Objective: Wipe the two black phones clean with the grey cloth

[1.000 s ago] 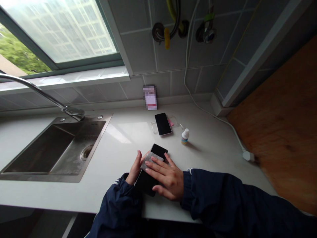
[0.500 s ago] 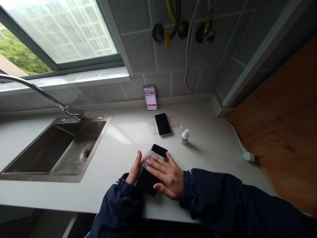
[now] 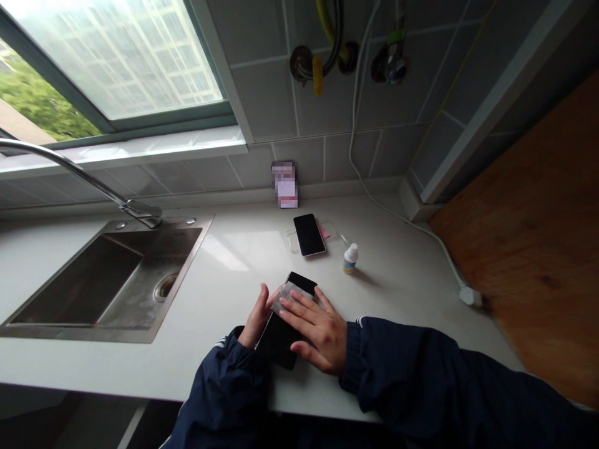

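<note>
A black smartphone (image 3: 279, 342) lies tilted on the white countertop (image 3: 402, 293), its far end showing past my hands. My left hand (image 3: 256, 316) grips its near left edge. My right hand (image 3: 314, 333) lies spread over the phone, fingers pressing a small grey cloth (image 3: 291, 298) onto the screen. Part of the phone is hidden under both hands. Beyond them, a second black smartphone (image 3: 309, 234) rests on a clear phone case (image 3: 292, 242), with a bit of pink material (image 3: 323, 232) beside it.
A small white bottle (image 3: 350, 259) stands right of the phones. A steel sink (image 3: 107, 280) and curved faucet (image 3: 79, 165) are at the left. A pixelated packet (image 3: 284, 184) leans on the tiles. A white cable (image 3: 402, 218) runs along the counter to a wooden board (image 3: 524, 237).
The grey cloth has slid slightly toward the far end of the phone under my right fingers. My left hand stays in place.
</note>
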`<state>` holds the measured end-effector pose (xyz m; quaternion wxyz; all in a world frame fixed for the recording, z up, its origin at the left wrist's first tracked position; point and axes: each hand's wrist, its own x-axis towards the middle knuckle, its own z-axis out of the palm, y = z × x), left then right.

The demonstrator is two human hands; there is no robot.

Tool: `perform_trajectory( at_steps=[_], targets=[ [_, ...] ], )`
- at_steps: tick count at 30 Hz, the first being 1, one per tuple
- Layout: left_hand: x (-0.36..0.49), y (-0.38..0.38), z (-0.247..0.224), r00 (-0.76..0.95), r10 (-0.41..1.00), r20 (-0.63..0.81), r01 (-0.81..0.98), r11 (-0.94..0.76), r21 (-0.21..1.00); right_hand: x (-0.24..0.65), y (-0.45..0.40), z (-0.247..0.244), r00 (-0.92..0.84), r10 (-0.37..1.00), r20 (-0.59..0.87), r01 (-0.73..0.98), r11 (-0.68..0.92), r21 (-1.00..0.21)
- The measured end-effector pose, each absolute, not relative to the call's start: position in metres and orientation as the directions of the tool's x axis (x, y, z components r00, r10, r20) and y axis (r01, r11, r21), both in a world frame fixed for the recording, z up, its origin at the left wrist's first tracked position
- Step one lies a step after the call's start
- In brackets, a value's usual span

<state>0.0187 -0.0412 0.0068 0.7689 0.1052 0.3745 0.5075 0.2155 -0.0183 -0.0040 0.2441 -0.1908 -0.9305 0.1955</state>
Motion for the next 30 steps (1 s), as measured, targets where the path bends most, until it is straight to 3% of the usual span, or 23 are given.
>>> perform_trajectory(
  at_steps=[30],
  targets=[
    [0.0173,-0.0404,0.0041,0.284,0.897,-0.340,-0.744,0.429,0.513,0.2171,-0.0155,-0.0097,-0.790,0.455,0.410,0.225,0.839,-0.496]
  ],
)
